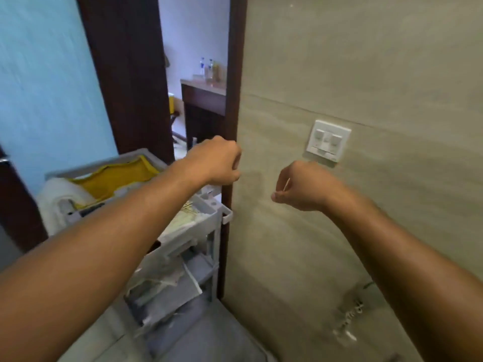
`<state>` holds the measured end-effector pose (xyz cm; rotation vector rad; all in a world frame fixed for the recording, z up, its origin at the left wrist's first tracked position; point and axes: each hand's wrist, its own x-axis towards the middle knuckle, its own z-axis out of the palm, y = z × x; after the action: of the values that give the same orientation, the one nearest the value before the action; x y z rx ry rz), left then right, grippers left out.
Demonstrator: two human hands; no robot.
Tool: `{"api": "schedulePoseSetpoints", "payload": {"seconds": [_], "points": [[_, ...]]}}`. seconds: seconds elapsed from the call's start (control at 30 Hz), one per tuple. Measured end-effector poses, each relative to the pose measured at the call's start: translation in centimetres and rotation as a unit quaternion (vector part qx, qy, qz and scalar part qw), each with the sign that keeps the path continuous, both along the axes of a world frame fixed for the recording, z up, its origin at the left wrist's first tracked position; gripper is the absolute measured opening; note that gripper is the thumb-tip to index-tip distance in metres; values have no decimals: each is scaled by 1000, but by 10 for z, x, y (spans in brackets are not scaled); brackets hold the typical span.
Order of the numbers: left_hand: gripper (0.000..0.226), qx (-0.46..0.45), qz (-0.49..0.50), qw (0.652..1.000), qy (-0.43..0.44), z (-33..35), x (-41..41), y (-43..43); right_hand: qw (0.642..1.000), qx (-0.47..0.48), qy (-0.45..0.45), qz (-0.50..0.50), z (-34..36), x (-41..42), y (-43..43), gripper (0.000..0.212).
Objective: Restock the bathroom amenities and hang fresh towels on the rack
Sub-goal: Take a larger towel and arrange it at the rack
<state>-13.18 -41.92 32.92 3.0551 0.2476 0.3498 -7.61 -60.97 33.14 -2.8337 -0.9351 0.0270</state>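
**Both fists raised at the bathroom doorway**

Both arms reach forward at chest height. The left hand (214, 160) is curled into a fist in front of the dark door frame (232, 100), above the cart, and nothing shows in its grip. The right hand (300, 186) is also closed, thumb against bent fingers, held apart from the beige tiled wall (366, 74) just below a white switch plate (328, 141); it seems to hold nothing.

A pale plastic cart (206, 218) stands under the left forearm, against the door frame. A white towel (58, 190) lies on its top at the far left, beside a yellow cloth (117, 178). The lower shelves hold blurred pale packets.

Through the doorway, bottles (209, 67) stand on a dark wooden counter (203, 86)
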Motion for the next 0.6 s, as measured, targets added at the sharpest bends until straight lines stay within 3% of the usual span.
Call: {"api": "schedulePoseSetpoints", "payload": {"seconds": [0.27, 0.6], "points": [[8, 3, 195, 981, 8, -6, -94, 134, 981, 1, -11, 195, 0, -28, 167, 16], [12, 38, 403, 914, 24, 5, -206, 197, 921, 64, 16, 384, 2, -73, 295, 14]]}}
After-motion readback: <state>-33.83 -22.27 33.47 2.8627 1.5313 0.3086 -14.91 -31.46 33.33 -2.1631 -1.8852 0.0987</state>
